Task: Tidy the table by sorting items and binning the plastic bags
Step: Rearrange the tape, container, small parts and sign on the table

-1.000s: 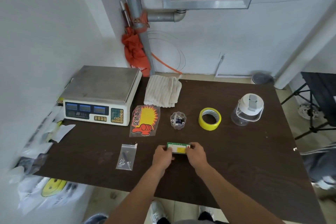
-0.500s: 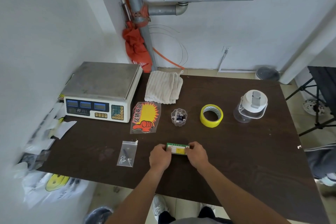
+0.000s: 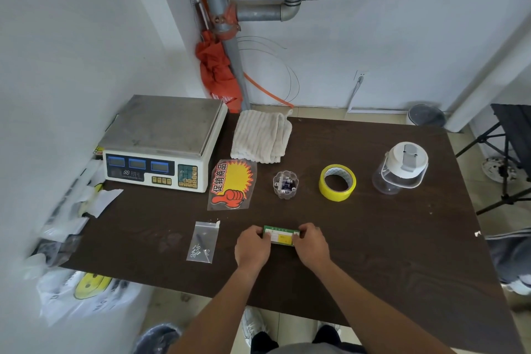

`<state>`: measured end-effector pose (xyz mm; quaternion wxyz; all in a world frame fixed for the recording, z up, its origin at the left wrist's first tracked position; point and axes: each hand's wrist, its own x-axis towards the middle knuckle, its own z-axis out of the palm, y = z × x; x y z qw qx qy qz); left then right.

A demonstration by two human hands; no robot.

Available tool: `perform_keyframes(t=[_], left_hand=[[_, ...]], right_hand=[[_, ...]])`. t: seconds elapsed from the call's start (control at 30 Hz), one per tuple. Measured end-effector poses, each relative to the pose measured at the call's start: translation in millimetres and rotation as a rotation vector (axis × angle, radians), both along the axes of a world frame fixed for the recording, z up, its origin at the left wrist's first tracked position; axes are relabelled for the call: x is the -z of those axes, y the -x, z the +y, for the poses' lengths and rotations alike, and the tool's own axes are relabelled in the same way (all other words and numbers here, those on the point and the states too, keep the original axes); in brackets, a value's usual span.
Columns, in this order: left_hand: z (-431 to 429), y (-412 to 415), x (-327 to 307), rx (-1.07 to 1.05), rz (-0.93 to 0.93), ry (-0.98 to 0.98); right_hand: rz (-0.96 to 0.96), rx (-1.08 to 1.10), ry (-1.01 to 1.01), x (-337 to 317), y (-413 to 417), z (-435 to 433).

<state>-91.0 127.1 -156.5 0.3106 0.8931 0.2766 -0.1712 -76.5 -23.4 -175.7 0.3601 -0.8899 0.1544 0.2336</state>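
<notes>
the small green and yellow card is lying on the worktop near its front edge, and both hands are pinching it: the left hand is gripping its left end, the right hand its right end, fingers closing on the short edges, probably to square it before sorting. just left, a clear bag of screws is waiting; beyond it a promo sticker bag, apparently for binning.
</notes>
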Motion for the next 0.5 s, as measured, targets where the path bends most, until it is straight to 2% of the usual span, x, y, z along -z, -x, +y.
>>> perform_keyframes(t=[0.13, 0.27, 0.5], left_hand=[[2, -1, -1, -0.053, -0.012, 0.056], [18, -1, -3, -0.117, -0.047, 0.058], [65, -4, -13, -0.186, -0.122, 0.006]], right_hand=[[-0.022, 0.002, 0.017, -2, 4, 2], [-0.123, 0.035, 0.062, -7, 1, 3], [-0.219, -0.067, -0.015, -29, -15, 36]])
